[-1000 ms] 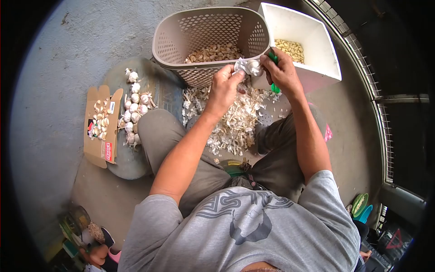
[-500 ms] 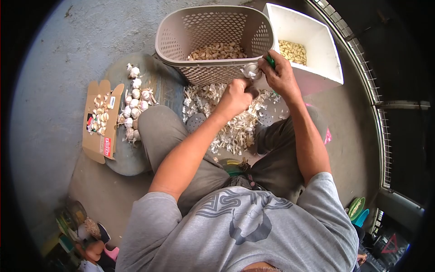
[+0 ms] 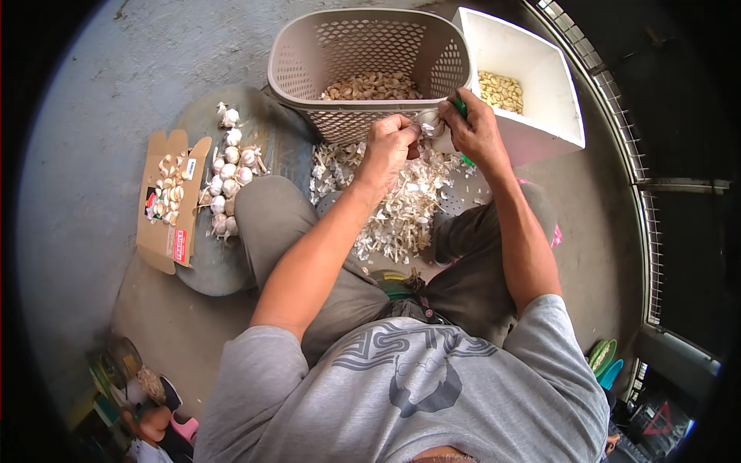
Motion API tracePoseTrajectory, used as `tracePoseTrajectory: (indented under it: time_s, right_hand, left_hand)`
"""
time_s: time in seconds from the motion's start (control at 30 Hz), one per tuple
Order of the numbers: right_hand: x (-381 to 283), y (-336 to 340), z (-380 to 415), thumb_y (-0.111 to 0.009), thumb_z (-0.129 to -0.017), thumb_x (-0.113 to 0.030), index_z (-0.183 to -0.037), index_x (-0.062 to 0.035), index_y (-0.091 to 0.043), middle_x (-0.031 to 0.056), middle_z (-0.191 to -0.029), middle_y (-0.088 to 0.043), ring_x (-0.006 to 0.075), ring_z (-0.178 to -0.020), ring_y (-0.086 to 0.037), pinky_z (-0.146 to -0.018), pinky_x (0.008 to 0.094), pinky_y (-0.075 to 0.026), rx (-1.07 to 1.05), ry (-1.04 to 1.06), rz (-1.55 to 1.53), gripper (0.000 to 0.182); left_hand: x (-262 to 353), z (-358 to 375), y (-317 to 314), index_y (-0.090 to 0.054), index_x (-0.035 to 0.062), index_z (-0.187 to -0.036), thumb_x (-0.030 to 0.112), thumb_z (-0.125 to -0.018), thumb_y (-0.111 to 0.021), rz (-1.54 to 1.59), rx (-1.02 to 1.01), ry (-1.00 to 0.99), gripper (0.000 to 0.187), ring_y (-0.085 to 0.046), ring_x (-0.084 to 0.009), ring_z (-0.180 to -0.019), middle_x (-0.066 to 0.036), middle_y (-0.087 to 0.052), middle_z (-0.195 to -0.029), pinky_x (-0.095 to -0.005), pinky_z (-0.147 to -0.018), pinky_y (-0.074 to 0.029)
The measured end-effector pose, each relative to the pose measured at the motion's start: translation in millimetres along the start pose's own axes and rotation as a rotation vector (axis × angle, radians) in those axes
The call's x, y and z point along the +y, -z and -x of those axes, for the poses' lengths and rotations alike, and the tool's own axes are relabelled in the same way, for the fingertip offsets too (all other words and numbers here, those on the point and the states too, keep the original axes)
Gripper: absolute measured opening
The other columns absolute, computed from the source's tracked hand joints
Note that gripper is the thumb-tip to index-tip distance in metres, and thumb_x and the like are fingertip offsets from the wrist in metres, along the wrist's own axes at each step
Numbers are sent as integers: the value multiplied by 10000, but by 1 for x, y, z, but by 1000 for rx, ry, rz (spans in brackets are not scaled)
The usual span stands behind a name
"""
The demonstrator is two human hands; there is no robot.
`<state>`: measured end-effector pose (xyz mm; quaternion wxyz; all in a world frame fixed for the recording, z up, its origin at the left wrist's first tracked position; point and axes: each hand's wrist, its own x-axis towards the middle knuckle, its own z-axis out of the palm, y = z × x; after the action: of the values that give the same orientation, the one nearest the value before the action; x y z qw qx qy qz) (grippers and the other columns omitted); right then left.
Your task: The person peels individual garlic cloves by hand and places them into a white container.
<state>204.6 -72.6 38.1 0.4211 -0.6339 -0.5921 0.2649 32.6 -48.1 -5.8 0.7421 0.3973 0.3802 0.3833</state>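
My right hand [image 3: 476, 133] is closed around a whitish garlic bulb [image 3: 429, 121] and a green-handled tool [image 3: 460, 105], whose blade or tip I cannot make out. Just left of the bulb, my left hand [image 3: 390, 148] has thumb and fingers pinched together; what is between them is hidden. Both hands are in front of the brown perforated basket [image 3: 305, 101], which has garlic cloves [image 3: 370, 86] in its bottom. Beneath them lies a heap of dry garlic skins [image 3: 397, 216] on the floor, between my feet.
A white foam box [image 3: 552, 116] with peeled cloves [image 3: 500, 91] stands right of the basket. To the left, whole garlic bulbs [image 3: 229, 171] lie on a grey round-ended surface [image 3: 212, 278], beside a cardboard tray [image 3: 158, 251] of cloves. Another person's arm [image 3: 154, 423] shows at lower left.
My left hand has moved up and slightly left from below the bulb to beside it, its fingers now pinched. The right hand stays nearly in place with the bulb.
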Motion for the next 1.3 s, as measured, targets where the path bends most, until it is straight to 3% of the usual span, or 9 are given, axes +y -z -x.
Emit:
tracePoseTrajectory:
  time_s: [0.23,0.27,0.37,0.5,0.53,0.67,0.87,1.07,1.3]
  right_hand:
    - [13,3,-9,-644,-1011,-183,-870,9,-567,55,-603,-522,98,-531,-454,-477,324,-386,76,-202,-219,251]
    - [11,7,-11,-644,-1011,-184,-866,7,-567,48,-595,-509,93,-518,-443,-464,320,-375,93,-225,-252,252]
    - [26,5,-14,-643,-1010,-187,-866,12,-560,51,-593,-497,117,-533,-453,-493,330,-395,55,-135,-38,259]
    - [14,-4,-6,-659,-987,-183,-884,32,-551,152,-642,-549,211,-596,-504,-574,394,-444,42,12,186,262]
    - [10,-8,-5,-669,-977,-185,-891,34,-554,185,-662,-564,232,-608,-522,-594,411,-456,33,15,145,261]
    - [15,-14,-6,-655,-989,-172,-884,27,-558,138,-642,-573,192,-548,-531,-532,377,-452,9,-76,9,246]
    - [20,-1,-12,-619,-1026,-190,-895,-6,-573,29,-596,-525,107,-447,-505,-421,308,-412,47,-201,-247,231]
    - [28,-7,-12,-623,-1023,-185,-898,11,-564,39,-612,-533,116,-445,-497,-420,312,-403,31,-96,-97,240]
    - [9,-9,-9,-633,-1015,-202,-889,-23,-569,15,-615,-520,109,-464,-494,-422,306,-437,-10,-290,-500,228]
  left_hand:
    - [0,9,-1,-669,-11,-884,139,-974,-596,-667,-107,-283,190,-521,-71,-638,-11,-603,-713,-260,-590,-437]
    - [2,11,-4,-650,-39,-841,187,-973,-612,-644,-130,-240,265,-618,-197,-649,-140,-638,-714,-383,-628,-497]
    - [11,13,-7,-651,-13,-879,269,-990,-676,-606,-65,-261,304,-514,-102,-621,-25,-585,-690,-301,-576,-452]
    - [5,3,-4,-617,-3,-872,367,-966,-728,-699,99,-419,397,-518,-132,-632,-22,-585,-703,-333,-584,-464]
    - [2,1,-2,-586,-9,-866,288,-975,-716,-706,103,-510,342,-527,-159,-628,-56,-576,-682,-353,-598,-470]
    - [4,4,-5,-560,-14,-884,88,-965,-648,-710,72,-509,157,-535,-211,-611,-137,-572,-682,-379,-624,-469]
    - [-2,0,6,-569,-15,-879,125,-969,-629,-920,38,-515,178,-592,-244,-636,-153,-610,-713,-411,-638,-481]
    - [8,4,-2,-618,-17,-912,223,-992,-645,-819,105,-428,255,-621,-270,-630,-179,-635,-723,-416,-636,-497]
    - [11,1,1,-617,-38,-888,191,-995,-621,-591,21,-411,252,-596,-225,-603,-130,-602,-666,-392,-621,-495]
